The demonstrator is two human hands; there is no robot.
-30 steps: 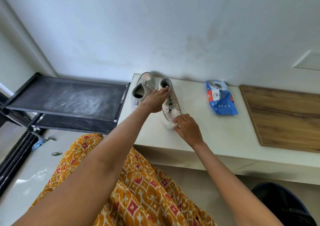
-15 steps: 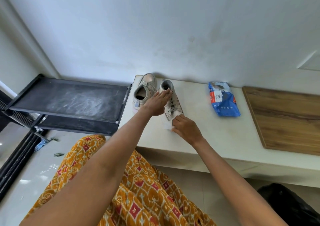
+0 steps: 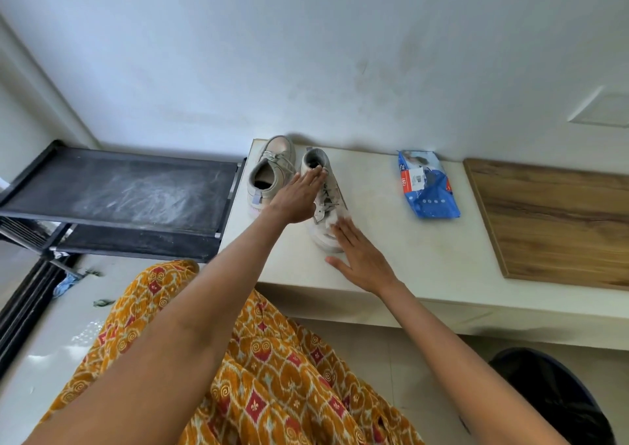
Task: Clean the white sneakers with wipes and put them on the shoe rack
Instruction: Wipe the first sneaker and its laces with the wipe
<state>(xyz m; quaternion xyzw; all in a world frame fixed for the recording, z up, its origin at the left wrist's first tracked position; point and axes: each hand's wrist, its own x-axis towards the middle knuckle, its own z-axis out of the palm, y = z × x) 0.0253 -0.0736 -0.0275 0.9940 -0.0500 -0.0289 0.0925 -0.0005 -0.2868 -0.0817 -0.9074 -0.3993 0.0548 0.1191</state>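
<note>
Two white sneakers stand side by side on the white ledge (image 3: 418, 254), near its left end. My left hand (image 3: 297, 197) lies flat with straight fingers on the laces and collar of the right sneaker (image 3: 317, 158). Over this sneaker's toe my right hand (image 3: 359, 257) is stretched out, its fingertips pressing a white wipe (image 3: 337, 219) against the upper. The left sneaker (image 3: 270, 168) stands untouched beside my left hand. A black shoe rack (image 3: 136, 189) with a dusty top shelf adjoins the ledge on the left.
A blue pack of wipes (image 3: 427, 187) lies on the ledge to the right of the sneakers. A wooden board (image 3: 551, 220) covers the ledge's right part. A dark bin (image 3: 551, 400) sits on the floor at the lower right. My patterned orange garment fills the foreground.
My right hand has uncurled and slid from the toe's front edge up over the toe, fingers now straight on the wipe. My left hand stays on the same sneaker, lying flatter.
</note>
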